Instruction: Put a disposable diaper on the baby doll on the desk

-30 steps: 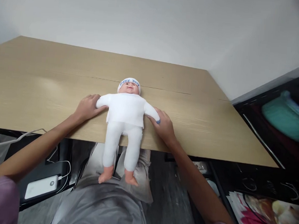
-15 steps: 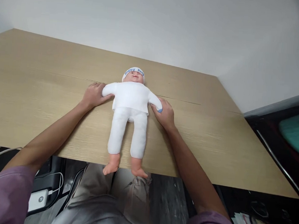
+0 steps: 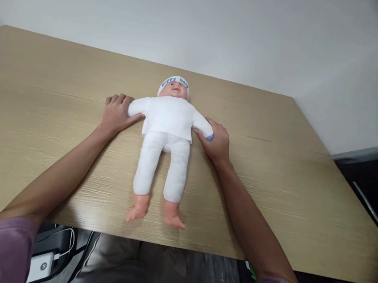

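A baby doll (image 3: 165, 131) in a white suit and a white cap with blue lettering lies face up on the light wooden table (image 3: 48, 104), head toward the wall, bare feet near the front edge. My left hand (image 3: 116, 112) is closed around the doll's right arm. My right hand (image 3: 217, 141) is closed around its other arm, where a blue cuff shows at my fingers. Both my arms reach over the table in purple sleeves.
A white wall stands behind the table. Under the front edge at the left lie a white power bank (image 3: 39, 267) and white cables. A dark shelf edge (image 3: 367, 203) stands at the right.
Both hands have slid the doll away from me onto the table; its legs, which hung over the front edge, now lie fully on the tabletop.
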Motion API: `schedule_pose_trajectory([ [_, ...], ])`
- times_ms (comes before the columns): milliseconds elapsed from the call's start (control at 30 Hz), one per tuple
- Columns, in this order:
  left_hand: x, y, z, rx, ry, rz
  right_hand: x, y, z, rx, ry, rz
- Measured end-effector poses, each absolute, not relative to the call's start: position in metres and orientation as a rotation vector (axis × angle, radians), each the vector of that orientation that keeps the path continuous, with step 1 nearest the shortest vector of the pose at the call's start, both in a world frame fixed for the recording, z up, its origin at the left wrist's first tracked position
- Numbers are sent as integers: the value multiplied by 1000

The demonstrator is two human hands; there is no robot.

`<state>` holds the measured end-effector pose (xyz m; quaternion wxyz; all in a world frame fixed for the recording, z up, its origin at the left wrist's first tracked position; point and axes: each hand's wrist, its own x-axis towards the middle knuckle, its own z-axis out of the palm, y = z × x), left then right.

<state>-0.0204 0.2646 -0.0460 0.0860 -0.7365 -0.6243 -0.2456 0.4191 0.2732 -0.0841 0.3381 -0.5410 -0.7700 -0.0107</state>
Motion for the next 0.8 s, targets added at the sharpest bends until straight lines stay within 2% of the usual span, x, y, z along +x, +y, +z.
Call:
schedule_pose_trajectory([
  [567,-23,221,-44,-2205,-2098,-887,412,242,-81,-1582,-1834,-15],
  [700,-12,192,-28,-2163,-2103,-1026,396,189,-55,-1504,-1747,-76],
  [800,13,124,-7,-2196,-1906,-1234,391,101,-35,-1342,-1664,-116],
])
